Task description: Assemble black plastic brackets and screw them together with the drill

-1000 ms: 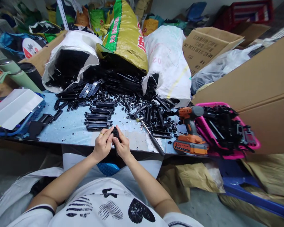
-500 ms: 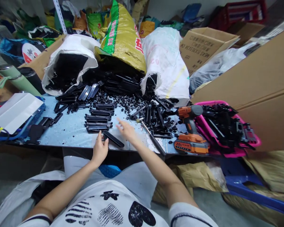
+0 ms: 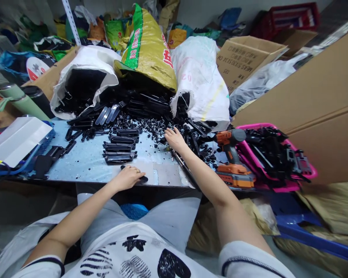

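My left hand (image 3: pixel 128 177) lies over a long black plastic bar (image 3: pixel 144 179) at the table's front edge, its fingers bent over it. Most of the bar is hidden under the hand. Farther forward, my right hand (image 3: pixel 175 139) reaches to the near edge of a heap of small screws and black bits (image 3: pixel 150 125), fingers slightly apart; nothing shows in them. A hammer-like tool with a dark grip (image 3: pixel 185 168) lies partly behind my right forearm. Several black folded parts (image 3: pixel 120 147) sit in a stacked row beyond my left hand.
An orange cordless drill (image 3: pixel 232 166) stands right of my forearm, beside a pink basket (image 3: pixel 278 126) of black parts. Open sacks, one white (image 3: pixel 84 58), one yellow (image 3: pixel 152 50) and another white (image 3: pixel 197 73), line the back. A blue basket (image 3: pixel 48 139) is at left.
My right hand has moved forward and right, from above the bar to the screw heap. My left hand has shifted right, from the bar's end to lying over it.
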Available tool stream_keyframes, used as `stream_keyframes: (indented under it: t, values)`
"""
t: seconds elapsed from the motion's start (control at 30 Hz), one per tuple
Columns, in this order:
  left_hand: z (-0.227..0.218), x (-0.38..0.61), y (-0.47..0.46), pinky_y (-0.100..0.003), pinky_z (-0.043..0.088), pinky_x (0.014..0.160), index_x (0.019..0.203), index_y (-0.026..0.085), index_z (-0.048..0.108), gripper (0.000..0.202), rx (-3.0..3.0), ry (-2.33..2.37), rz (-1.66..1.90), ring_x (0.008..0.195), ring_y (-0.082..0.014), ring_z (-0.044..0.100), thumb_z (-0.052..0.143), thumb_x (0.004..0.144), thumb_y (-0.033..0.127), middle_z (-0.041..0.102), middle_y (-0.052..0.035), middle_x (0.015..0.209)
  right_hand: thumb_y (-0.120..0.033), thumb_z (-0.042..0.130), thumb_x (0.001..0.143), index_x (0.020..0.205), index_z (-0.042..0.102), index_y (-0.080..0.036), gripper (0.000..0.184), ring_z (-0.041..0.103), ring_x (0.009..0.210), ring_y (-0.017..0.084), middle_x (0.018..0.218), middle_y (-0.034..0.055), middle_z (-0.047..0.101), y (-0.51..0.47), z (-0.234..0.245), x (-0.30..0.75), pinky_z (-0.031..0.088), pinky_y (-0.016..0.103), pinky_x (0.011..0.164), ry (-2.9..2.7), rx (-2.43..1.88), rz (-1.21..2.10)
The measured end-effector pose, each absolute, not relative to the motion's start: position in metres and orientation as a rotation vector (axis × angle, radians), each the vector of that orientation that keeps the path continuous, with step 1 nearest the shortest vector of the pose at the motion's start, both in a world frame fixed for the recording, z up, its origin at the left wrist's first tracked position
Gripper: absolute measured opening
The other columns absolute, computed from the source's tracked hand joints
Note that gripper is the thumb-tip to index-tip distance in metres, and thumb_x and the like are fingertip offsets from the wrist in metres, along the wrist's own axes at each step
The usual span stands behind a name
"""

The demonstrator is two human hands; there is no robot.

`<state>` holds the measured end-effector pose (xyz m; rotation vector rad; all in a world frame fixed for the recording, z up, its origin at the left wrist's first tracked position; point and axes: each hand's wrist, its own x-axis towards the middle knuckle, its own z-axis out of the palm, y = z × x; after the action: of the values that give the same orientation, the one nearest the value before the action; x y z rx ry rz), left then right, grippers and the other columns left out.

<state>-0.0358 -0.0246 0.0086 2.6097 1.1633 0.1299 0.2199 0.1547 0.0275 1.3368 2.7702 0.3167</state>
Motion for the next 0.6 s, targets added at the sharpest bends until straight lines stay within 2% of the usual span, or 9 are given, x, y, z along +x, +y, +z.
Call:
stream_keyframes:
  t: [0.03, 0.1, 0.17, 0.23, 0.27, 0.37, 0.47, 0.53, 0.6]
  values:
    - [0.006, -0.036, -0.024, -0.036, 0.036, 0.082, 0.121, 0.016, 0.054, 0.034, 2.613, 1.237, 0.114, 0.093, -0.0225, 0.054, 0.041, 0.09, 0.02, 0.061, -0.0104, 0.097, -0.011, 0.03, 0.093, 0.107, 0.058, -0.007, 0.031, 0.032, 0.13, 0.025, 0.128, 0.0158, 0.049, 0.143, 0.033, 0.219, 0.015, 0.046, 0.108, 2.84, 1.318, 0.364]
    - [0.0, -0.035, -0.021, -0.036, 0.037, 0.081, 0.119, 0.013, 0.054, 0.032, 2.576, 1.375, 0.124, 0.094, -0.0238, 0.053, 0.04, 0.092, 0.023, 0.059, -0.0115, 0.097, -0.022, 0.034, 0.096, 0.106, 0.056, -0.008, 0.028, 0.043, 0.119, 0.026, 0.116, 0.0165, 0.056, 0.111, 0.043, 0.213, 0.027, 0.043, 0.101, 2.912, 1.222, 0.32]
    - [-0.003, -0.032, -0.017, -0.036, 0.038, 0.083, 0.118, 0.014, 0.053, 0.032, 2.523, 1.408, 0.169, 0.096, -0.0239, 0.051, 0.042, 0.091, 0.028, 0.057, -0.0117, 0.1, -0.041, 0.039, 0.094, 0.103, 0.055, -0.009, 0.037, 0.057, 0.092, 0.025, 0.095, 0.0142, 0.061, 0.076, 0.046, 0.208, 0.039, 0.037, 0.08, 2.848, 1.052, 0.101]
    - [-0.004, -0.03, -0.012, -0.035, 0.038, 0.085, 0.118, 0.015, 0.053, 0.032, 2.488, 1.363, 0.198, 0.098, -0.023, 0.05, 0.043, 0.091, 0.03, 0.056, -0.0112, 0.103, -0.058, 0.037, 0.09, 0.101, 0.054, -0.01, 0.052, 0.057, 0.073, 0.022, 0.083, 0.0108, 0.06, 0.044, 0.041, 0.204, 0.038, 0.032, 0.066, 2.809, 0.906, -0.067]
    - [-0.004, -0.029, -0.011, -0.035, 0.038, 0.086, 0.118, 0.015, 0.053, 0.032, 2.477, 1.339, 0.198, 0.098, -0.0224, 0.05, 0.042, 0.091, 0.029, 0.056, -0.0107, 0.104, -0.061, 0.033, 0.089, 0.101, 0.053, -0.011, 0.055, 0.056, 0.072, 0.021, 0.083, 0.0102, 0.059, 0.031, 0.035, 0.204, 0.037, 0.03, 0.064, 2.83, 0.846, -0.113]
    - [-0.003, -0.026, -0.008, -0.034, 0.038, 0.088, 0.117, 0.016, 0.053, 0.03, 2.449, 1.316, 0.18, 0.099, -0.0217, 0.051, 0.041, 0.092, 0.028, 0.057, -0.0096, 0.104, -0.055, 0.026, 0.094, 0.097, 0.053, -0.013, 0.049, 0.054, 0.08, 0.018, 0.092, 0.0102, 0.055, 0.009, 0.015, 0.206, 0.034, 0.028, 0.067, 2.933, 0.706, -0.183]
    - [-0.003, -0.023, -0.008, -0.035, 0.039, 0.089, 0.118, 0.015, 0.053, 0.031, 2.433, 1.343, 0.194, 0.102, -0.0227, 0.051, 0.041, 0.091, 0.026, 0.057, -0.0103, 0.107, -0.046, 0.023, 0.097, 0.102, 0.054, -0.016, 0.044, 0.051, 0.084, 0.017, 0.094, 0.0088, 0.054, 0.002, -0.004, 0.211, 0.033, 0.028, 0.069, 2.942, 0.828, -0.213]
    - [-0.004, -0.022, -0.008, -0.036, 0.039, 0.09, 0.119, 0.014, 0.052, 0.032, 2.419, 1.368, 0.212, 0.103, -0.0231, 0.05, 0.041, 0.091, 0.025, 0.057, -0.0109, 0.109, -0.05, 0.026, 0.096, 0.113, 0.052, -0.017, 0.046, 0.05, 0.087, 0.018, 0.097, 0.0094, 0.054, 0.001, -0.012, 0.215, 0.033, 0.029, 0.072, 2.962, 0.989, -0.197]
    - [-0.005, -0.022, -0.007, -0.035, 0.039, 0.09, 0.12, 0.013, 0.051, 0.033, 2.407, 1.38, 0.223, 0.103, -0.0229, 0.051, 0.041, 0.091, 0.026, 0.056, -0.011, 0.11, -0.054, 0.029, 0.094, 0.116, 0.052, -0.016, 0.049, 0.049, 0.09, 0.02, 0.099, 0.0101, 0.054, 0.001, -0.017, 0.219, 0.033, 0.03, 0.074, 2.999, 1.008, -0.179]
